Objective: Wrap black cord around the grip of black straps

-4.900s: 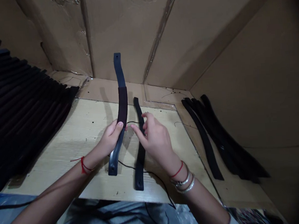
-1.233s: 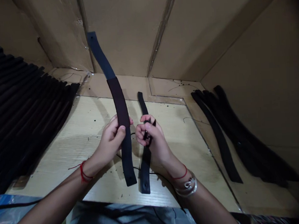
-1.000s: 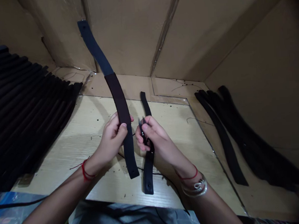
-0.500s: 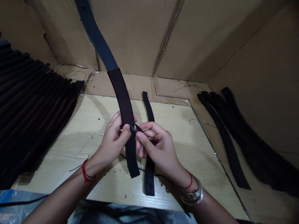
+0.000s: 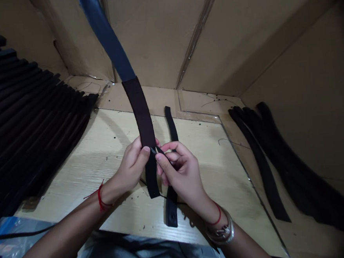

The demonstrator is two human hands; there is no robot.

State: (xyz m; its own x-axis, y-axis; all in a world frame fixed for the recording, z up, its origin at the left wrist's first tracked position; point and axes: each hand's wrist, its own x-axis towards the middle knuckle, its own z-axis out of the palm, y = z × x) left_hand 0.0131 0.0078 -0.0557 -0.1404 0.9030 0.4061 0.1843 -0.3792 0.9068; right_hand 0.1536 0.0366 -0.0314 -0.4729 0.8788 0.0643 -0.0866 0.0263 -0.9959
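Observation:
My left hand [image 5: 134, 163] grips a long dark strap [image 5: 143, 111] with a brown-black stitched middle section, thumb on its front and fingers behind. The strap stands raised over the table, its upper end leaning left and running out of view at the top. My right hand [image 5: 178, 164] is closed on small dark thread snips [image 5: 159, 150]. Their two pointed blades are apart at the strap's right edge, beside my left thumb; the handles are mostly hidden in my palm. Behind my right hand, another dark strap [image 5: 172, 211] lies on the table.
A large stack of dark straps [image 5: 33, 127] fills the left side. Several more straps [image 5: 269, 177] lie at the right. Cardboard walls [image 5: 159, 35] enclose the back of the pale table [image 5: 216, 173]. Clear plastic [image 5: 27, 249] lies at the lower left, and dark scraps dot the tabletop.
The strap's upper end has tipped closer and out of the top of view, and its lower end has risen slightly. Both hands keep their grips, with the snips still at the strap's edge.

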